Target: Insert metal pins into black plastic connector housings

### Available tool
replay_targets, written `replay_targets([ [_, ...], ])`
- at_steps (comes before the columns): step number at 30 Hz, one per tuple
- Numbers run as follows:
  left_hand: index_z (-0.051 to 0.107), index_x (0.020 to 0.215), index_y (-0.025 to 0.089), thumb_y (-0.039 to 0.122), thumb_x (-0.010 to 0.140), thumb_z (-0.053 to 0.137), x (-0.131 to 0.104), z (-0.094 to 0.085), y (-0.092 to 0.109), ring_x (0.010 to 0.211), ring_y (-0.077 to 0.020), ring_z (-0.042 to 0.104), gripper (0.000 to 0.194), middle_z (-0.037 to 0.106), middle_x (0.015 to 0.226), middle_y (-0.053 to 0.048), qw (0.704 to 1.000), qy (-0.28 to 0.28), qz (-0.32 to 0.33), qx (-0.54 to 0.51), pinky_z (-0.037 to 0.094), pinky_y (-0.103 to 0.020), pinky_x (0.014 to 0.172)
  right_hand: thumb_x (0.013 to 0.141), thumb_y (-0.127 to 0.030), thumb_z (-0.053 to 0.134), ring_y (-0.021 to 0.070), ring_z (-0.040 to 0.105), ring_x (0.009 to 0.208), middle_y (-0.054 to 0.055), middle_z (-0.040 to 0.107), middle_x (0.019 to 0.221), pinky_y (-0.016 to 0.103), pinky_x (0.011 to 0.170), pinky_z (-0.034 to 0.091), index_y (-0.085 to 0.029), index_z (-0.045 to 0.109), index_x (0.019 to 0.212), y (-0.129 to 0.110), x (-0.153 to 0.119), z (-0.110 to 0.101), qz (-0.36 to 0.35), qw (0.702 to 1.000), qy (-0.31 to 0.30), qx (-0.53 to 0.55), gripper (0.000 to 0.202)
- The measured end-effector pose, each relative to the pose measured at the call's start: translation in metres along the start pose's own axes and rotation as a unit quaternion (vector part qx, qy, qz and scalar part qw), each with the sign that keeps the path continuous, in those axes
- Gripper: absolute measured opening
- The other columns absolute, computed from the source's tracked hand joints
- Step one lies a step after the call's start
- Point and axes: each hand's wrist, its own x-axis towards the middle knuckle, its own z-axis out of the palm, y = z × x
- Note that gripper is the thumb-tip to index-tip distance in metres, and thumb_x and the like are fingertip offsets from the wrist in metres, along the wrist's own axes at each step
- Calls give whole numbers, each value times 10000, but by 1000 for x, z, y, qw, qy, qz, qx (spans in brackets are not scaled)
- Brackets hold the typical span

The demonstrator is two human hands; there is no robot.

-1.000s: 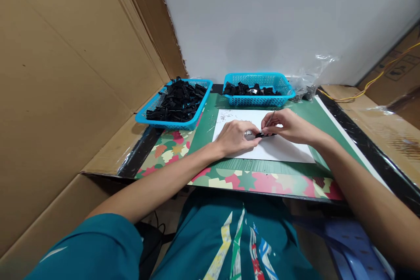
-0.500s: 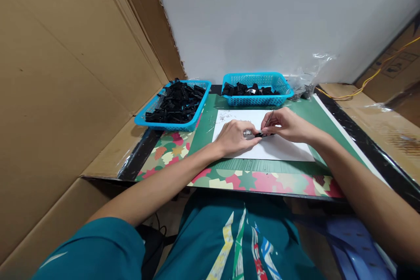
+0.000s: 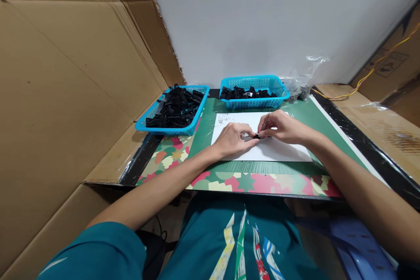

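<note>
My left hand (image 3: 233, 140) rests on a white sheet of paper (image 3: 288, 152), with thumb and fingertips pinched on a small black plastic part (image 3: 257, 137). From the right, my right hand (image 3: 281, 127) meets it at the same part, its fingers closed around a thin metal tool (image 3: 265, 121) that stands nearly upright. The tool's tip is hidden by the fingers. A small pile of shiny metal bits (image 3: 244, 134) shows inside the curl of my left hand. More tiny metal pieces (image 3: 225, 118) lie scattered at the paper's far left corner.
A blue basket (image 3: 193, 130) heaped with black plastic parts stands at the left. Another blue basket (image 3: 252, 104) holding black parts is at the back. Beside it sit clear plastic bags (image 3: 300, 91) with small grey contents. Cardboard (image 3: 65, 74) walls the left side.
Both hands stay at the black part, with the right fingers shifted slightly around it. The whole view has moved a little with my head.
</note>
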Motion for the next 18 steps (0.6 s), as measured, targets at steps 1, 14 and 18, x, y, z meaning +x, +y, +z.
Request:
replay_targets([
  [1, 817, 862, 177, 292, 851, 772, 0, 0, 0, 701, -154, 667, 125, 813, 866, -46, 1000, 0, 0, -3, 492, -298, 690, 859, -263, 740, 187, 723, 698, 66, 785, 782, 308, 651, 553, -175, 737, 829, 0, 0, 0, -2, 1000, -2, -3, 94],
  [14, 798, 940, 159, 361, 864, 783, 12, -16, -1, 532, -96, 514, 217, 747, 748, -21, 993, 107, -52, 5, 416, -237, 547, 904, -428, 753, 195, 697, 763, 81, 738, 849, 356, 734, 575, -173, 715, 854, 1, 1, -15, -42, 981, 169, 80, 263],
  [18, 789, 976, 176, 365, 904, 745, 40, -48, -5, 545, -101, 541, 206, 792, 873, -37, 977, 189, -65, 76, 446, -250, 581, 903, -482, 736, 189, 677, 754, 56, 695, 827, 365, 729, 574, -193, 662, 865, 17, 4, -26, -39, 964, 219, 145, 301],
])
